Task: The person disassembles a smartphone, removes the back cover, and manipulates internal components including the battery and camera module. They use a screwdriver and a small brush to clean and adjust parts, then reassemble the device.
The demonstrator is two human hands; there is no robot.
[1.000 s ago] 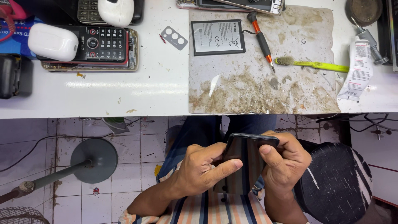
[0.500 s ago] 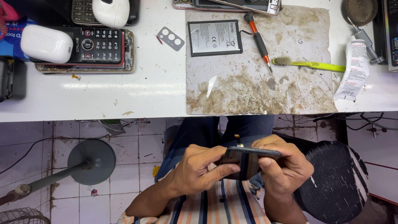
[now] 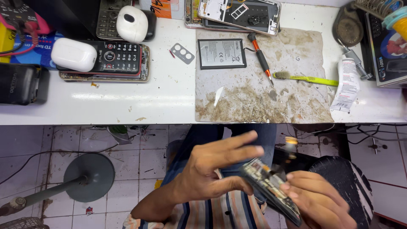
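View from above of a person seated at a white bench (image 3: 127, 106), working in their lap below its edge. The right hand (image 3: 316, 197) grips an opened phone (image 3: 271, 188) with its back cover off, dark circuit parts showing; the fingers curl around its lower edge and it tilts steeply, one corner pointing up. The left hand (image 3: 212, 171) is spread, fingers stretched out flat above the phone's upper end, with the thumb touching or just beside the phone's edge; blur makes this hard to tell. The phone sits over the person's knees, well apart from the bench.

The phone looks light, stiff and thin. With its insides bare it is likely fragile, so the safest hold seems to be along the side frame, away from the exposed parts.

On the bench lies a stained grey work mat (image 3: 263, 93). On the mat are a flat black battery (image 3: 221, 53), a screwdriver (image 3: 261, 59) with an orange and black handle, and a yellow toothbrush (image 3: 305, 77). Just left of the mat is a small camera cover (image 3: 182, 53) with 3 holes. Farther left, a black keypad phone (image 3: 112, 57) lies with a white earbud case (image 3: 73, 54) resting on it. At the mat's top edge lies another opened phone (image 3: 239, 15). A white tube (image 3: 345, 82) lies to the right.
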